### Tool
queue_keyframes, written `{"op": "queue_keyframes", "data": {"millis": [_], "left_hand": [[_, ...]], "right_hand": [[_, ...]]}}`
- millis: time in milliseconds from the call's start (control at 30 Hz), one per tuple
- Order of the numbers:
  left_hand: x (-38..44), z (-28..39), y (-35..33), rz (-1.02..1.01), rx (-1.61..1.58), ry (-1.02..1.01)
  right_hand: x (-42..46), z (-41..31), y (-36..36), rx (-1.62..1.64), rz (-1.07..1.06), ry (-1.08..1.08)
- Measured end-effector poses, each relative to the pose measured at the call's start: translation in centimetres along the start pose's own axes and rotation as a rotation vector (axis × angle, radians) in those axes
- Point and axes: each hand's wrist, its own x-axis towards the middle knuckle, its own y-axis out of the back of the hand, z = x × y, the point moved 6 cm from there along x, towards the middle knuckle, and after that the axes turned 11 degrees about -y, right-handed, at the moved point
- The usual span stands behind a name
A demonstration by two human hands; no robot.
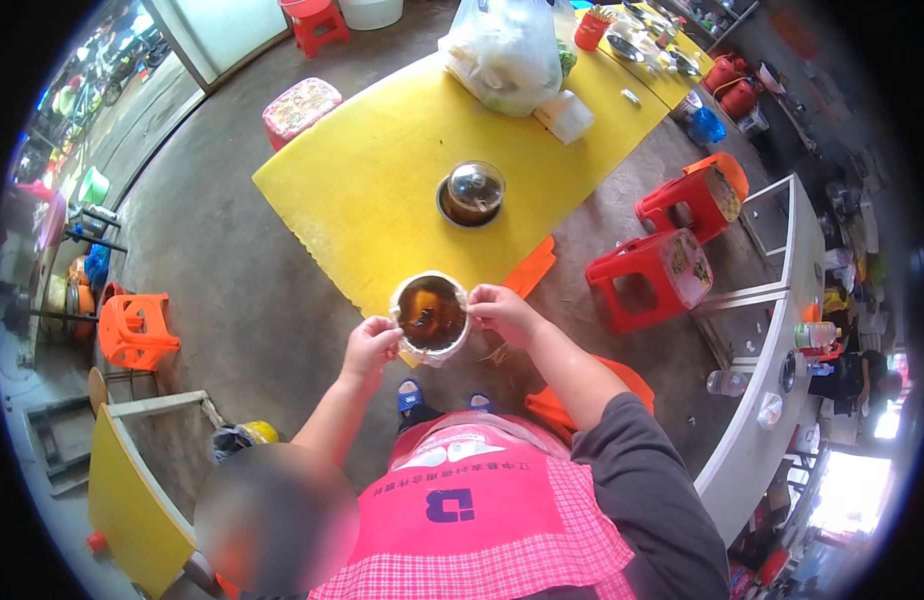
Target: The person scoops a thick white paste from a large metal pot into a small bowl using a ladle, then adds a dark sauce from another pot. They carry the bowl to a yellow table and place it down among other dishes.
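Observation:
Both my hands hold a round pot or bowl (430, 319) of dark brown liquid by its pale, wrapped-looking rim, at the near corner of the yellow table (357, 180). My left hand (373, 346) pinches the rim on the left. On the right, my right hand (501, 311) has its thumb and fingers closed on the opposite edge. Something dark floats in the liquid. Farther up the table stands a dark round dish with a clear dome lid (475, 187). Whether the dish holds liquid I cannot tell.
A large plastic bag (503, 60), a white tissue pack (565, 118) and a red cup of sticks (593, 28) stand farther back. Red stools (634, 281) are at the right, an orange stool (136, 330) at the left. A white counter (769, 420) with bottles runs along the right; a person is beyond it.

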Motion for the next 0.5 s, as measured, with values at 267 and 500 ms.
{"op": "queue_keyframes", "data": {"millis": [267, 500], "left_hand": [[4.1, 0.6, 0.1, -0.089, 0.032, 0.066], [6.2, 0.4, 0.5, -0.123, 0.018, 0.078]], "right_hand": [[1.6, -0.1, 1.4, 0.018, 0.144, -0.004], [2.6, -0.6, 1.0, 0.061, 0.167, 0.026]]}}
